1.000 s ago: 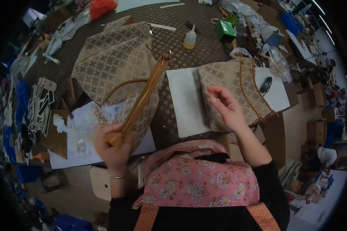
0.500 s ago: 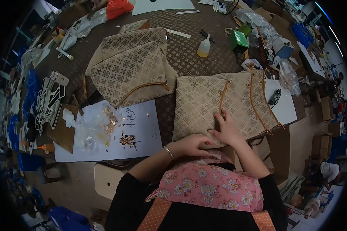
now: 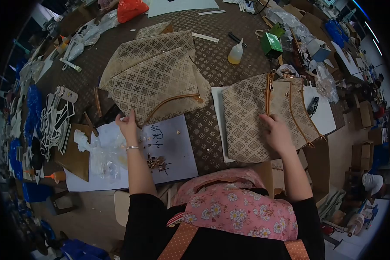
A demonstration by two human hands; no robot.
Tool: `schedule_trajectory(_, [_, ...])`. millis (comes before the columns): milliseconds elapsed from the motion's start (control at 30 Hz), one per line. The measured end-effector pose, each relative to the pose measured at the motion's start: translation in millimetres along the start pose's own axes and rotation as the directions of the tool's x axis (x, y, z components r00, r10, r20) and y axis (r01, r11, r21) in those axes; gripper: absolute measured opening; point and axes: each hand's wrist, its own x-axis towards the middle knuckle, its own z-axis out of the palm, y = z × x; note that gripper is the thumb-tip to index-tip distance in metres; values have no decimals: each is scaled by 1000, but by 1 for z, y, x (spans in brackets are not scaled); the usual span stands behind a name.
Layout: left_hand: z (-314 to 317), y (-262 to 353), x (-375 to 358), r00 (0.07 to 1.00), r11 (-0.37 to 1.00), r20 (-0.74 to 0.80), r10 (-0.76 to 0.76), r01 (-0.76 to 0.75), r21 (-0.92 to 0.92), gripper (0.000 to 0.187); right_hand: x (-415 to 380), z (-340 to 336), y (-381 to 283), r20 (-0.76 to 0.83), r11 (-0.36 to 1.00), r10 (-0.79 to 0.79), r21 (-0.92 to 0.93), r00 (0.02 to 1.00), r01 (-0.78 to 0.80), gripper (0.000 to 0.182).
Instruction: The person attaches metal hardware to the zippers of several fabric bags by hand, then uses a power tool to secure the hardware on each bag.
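My right hand (image 3: pixel 276 130) rests palm down on a beige patterned bag (image 3: pixel 251 117) with tan straps, lying on a white sheet (image 3: pixel 219 117). Its fingers touch the strap near the bag's middle. My left hand (image 3: pixel 128 123) reaches forward to the near edge of a stack of beige patterned bags (image 3: pixel 154 80), fingers at the fabric edge. Whether it grips the fabric I cannot tell. Under my left wrist lies white paper (image 3: pixel 169 147) with small gold metal parts (image 3: pixel 155 162).
A clear glue bottle (image 3: pixel 235 53), a green box (image 3: pixel 272 43) and plastic bags stand at the back right. Black and white cut pieces (image 3: pixel 54 121) lie at the left. Crumpled clear plastic (image 3: pixel 97 151) sits on the paper. An orange bag (image 3: pixel 130 8) lies far back.
My left hand left the right bag and reached across to the stack on the left. The right bag has shifted and folded narrower, showing the white sheet under it. My right hand stays on it.
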Motion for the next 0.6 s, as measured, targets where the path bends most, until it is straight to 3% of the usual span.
schedule_trajectory(33, [-2,4,3,1000,1000,4,0,0,-3,45,3,2,-1,12,997,40,-66,999,-39,49])
schedule_trajectory(100, [-6,10,9,907,893,420,30,165,-420,40,7,13,-3,18,988,80,-131,997,-77,48])
schedule_trajectory(133, [-8,29,-2,907,892,420,32,164,-421,40,8,21,-3,-146,941,3,-335,989,-53,43])
schedule_trajectory(167, [-9,57,-25,858,780,509,71,270,-564,37,9,26,-5,-284,849,-105,-524,953,-62,38])
schedule_trajectory(200, [-7,74,-47,804,637,581,126,383,-669,34,9,29,-12,-281,850,-106,-524,954,-59,38])
schedule_trajectory(267, [1,79,-81,706,490,694,140,560,-668,37,12,35,-39,-376,984,-176,-86,910,155,41])
schedule_trajectory(300, [4,85,-107,659,482,747,91,627,-612,37,11,36,-61,-164,927,-39,364,986,97,47])
schedule_trajectory(333, [5,90,-137,605,469,795,43,690,-551,38,14,47,-79,-163,925,-45,367,986,103,47])
schedule_trajectory(367, [6,89,-164,531,514,847,7,725,-459,38,18,63,-94,96,485,86,865,992,-126,45])
schedule_trajectory(400, [6,87,-188,454,554,891,-34,750,-361,37,22,72,-99,377,-173,21,913,926,-368,43])
schedule_trajectory(433, [7,73,-209,336,590,942,10,759,-277,37,27,74,-99,380,-171,11,912,925,-373,43])
schedule_trajectory(467, [10,51,-221,214,627,976,48,754,-197,37,38,74,-99,446,-264,-17,861,895,-434,45])
schedule_trajectory(500, [14,31,-223,231,627,972,48,751,-209,37,46,75,-99,506,-349,-55,798,861,-491,46])
schedule_trajectory(533, [18,10,-224,150,841,980,131,506,-190,41,48,78,-95,428,-253,3,874,904,-414,39])
schedule_trajectory(567, [22,-6,-224,46,962,983,176,203,-182,45,48,78,-89,432,-247,-14,872,902,-422,39])
schedule_trajectory(600, [23,-16,-219,67,961,982,177,204,-187,45,49,77,-82,392,-182,-34,902,919,-391,35])
